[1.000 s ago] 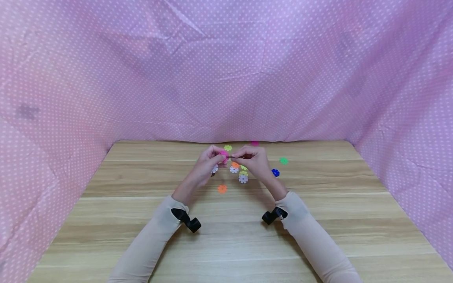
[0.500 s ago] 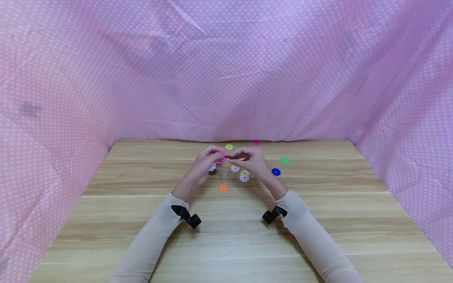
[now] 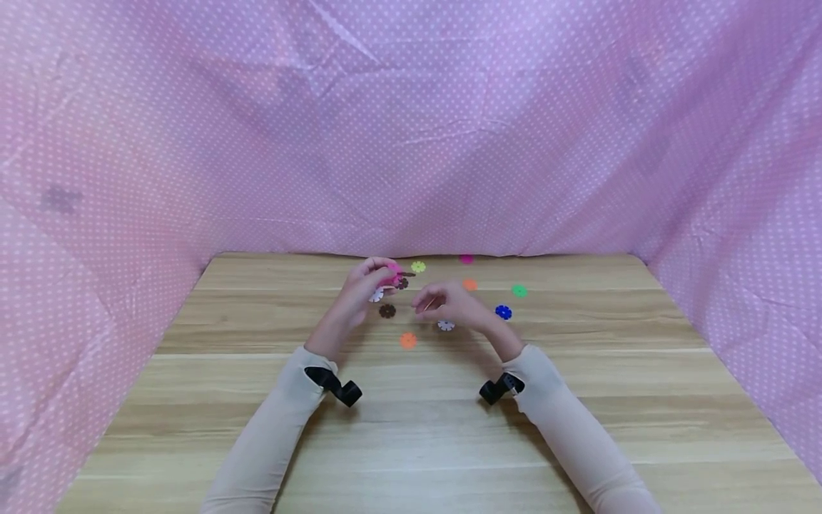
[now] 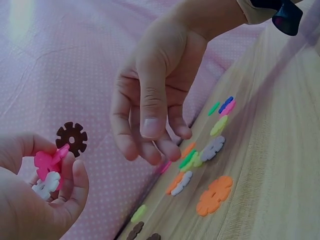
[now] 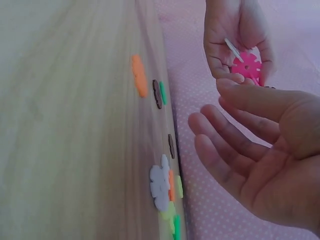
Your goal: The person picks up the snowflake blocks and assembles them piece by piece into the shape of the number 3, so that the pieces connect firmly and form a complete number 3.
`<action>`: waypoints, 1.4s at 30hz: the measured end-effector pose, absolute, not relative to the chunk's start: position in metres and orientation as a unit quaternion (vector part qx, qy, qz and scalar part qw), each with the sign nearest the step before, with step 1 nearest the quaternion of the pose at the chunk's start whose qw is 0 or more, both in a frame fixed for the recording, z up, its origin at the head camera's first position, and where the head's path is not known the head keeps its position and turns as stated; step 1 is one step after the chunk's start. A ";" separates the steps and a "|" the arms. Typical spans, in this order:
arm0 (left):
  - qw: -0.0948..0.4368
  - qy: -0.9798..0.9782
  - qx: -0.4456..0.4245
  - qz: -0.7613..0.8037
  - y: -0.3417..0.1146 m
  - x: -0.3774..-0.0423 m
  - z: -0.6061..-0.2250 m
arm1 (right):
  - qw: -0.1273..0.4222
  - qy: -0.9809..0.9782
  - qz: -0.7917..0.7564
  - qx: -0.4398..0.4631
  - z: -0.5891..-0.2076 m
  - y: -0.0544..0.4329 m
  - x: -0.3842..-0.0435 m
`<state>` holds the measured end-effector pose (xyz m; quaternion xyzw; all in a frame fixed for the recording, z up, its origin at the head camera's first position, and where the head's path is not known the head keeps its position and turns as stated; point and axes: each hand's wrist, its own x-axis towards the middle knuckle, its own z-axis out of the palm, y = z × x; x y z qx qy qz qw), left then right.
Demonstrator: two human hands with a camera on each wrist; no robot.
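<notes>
My left hand (image 3: 356,296) holds a small cluster of joined notched plastic discs. It has a pink disc (image 4: 47,164), a white disc (image 4: 47,185) and a brown disc (image 4: 71,139) standing out at the end. Another pink piece sits crosswise between them, partly covered by the fingers. My right hand (image 3: 449,303) hovers over the table to the right of the cluster, apart from it. Its fingers are loosely bent, and both wrist views show nothing in them. Beneath it lies a white disc (image 3: 446,325), partly hidden by the hand in the head view.
Loose discs lie around the hands on the wooden table (image 3: 411,442): an orange disc (image 3: 408,340) in front, a brown disc (image 3: 387,311), a blue disc (image 3: 504,312) and a green disc (image 3: 519,290) to the right. A polka-dot pink cloth (image 3: 411,143) hangs behind.
My right hand has let go of the brown disc, which stays attached to the cluster, and has moved down towards me. My left hand has shifted slightly left and away with the cluster.
</notes>
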<state>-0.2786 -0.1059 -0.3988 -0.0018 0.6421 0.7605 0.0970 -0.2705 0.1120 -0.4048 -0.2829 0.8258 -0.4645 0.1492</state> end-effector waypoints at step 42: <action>0.103 0.620 0.049 0.776 -0.107 -0.276 -0.404 | 0.194 0.867 -0.294 -0.352 -0.421 0.088 -0.264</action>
